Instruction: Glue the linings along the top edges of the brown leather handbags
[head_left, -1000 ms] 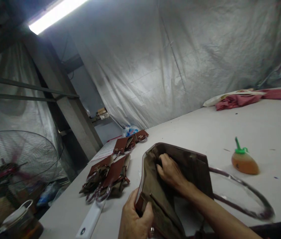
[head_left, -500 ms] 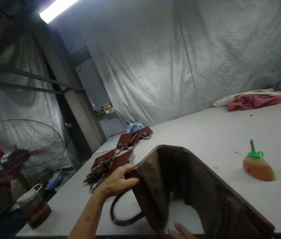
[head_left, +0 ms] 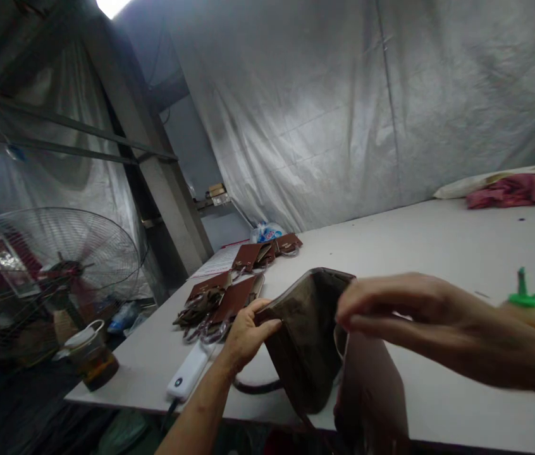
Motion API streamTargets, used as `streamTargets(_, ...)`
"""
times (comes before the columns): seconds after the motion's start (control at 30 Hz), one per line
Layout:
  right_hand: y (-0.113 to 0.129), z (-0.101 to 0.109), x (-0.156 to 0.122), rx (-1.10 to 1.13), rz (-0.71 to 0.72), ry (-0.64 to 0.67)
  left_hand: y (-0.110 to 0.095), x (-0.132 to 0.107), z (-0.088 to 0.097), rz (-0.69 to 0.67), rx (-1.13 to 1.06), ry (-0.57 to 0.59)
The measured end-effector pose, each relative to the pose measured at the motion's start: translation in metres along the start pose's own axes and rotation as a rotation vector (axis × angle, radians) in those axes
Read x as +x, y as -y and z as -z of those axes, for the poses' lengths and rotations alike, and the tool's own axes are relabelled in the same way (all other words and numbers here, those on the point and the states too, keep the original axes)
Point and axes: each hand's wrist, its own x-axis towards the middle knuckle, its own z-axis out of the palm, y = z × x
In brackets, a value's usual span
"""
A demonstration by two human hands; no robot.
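A dark brown bag (head_left: 308,341) stands at the near edge of the white table (head_left: 419,246). My left hand (head_left: 246,335) grips the bag's left rim, fingers wrapped over the edge. In front of the bag, my right hand (head_left: 400,313) pinches its right rim with fingers pressed together. A dark handle loop (head_left: 255,385) hangs below the bag on the left. Part of the bag droops over the table edge.
Several smaller brown bags (head_left: 222,303) lie in a row to the left, more (head_left: 267,253) further back. A white power strip (head_left: 189,373) lies near the table edge. An orange bottle with a green cap (head_left: 528,306) sits right. Pink cloth (head_left: 514,189) far right. A fan (head_left: 54,278) and a jar (head_left: 92,357) stand left.
The bag has turned narrower and more upright. My right hand rose from the bottom edge to the bag's right rim. The left hand keeps its grip. The view shifted left.
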Motion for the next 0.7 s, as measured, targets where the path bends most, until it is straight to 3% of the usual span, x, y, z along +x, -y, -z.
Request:
streamTargets(0.13,-0.018,-0.010,0.065,-0.342,0.075,0.160,0.002,0.000,-0.005,0.020,-0.043,-0.029)
streamTargets(0.23,-0.035,-0.026,0.088,-0.573,0.049,0.195,0.000,-0.001,-0.009,0.014,-0.043,-0.034)
streamTargets(0.7,-0.035,-0.048,0.097,-0.625,0.176,0.208,-0.004,-0.005,-0.011,-0.069,0.141,-0.020)
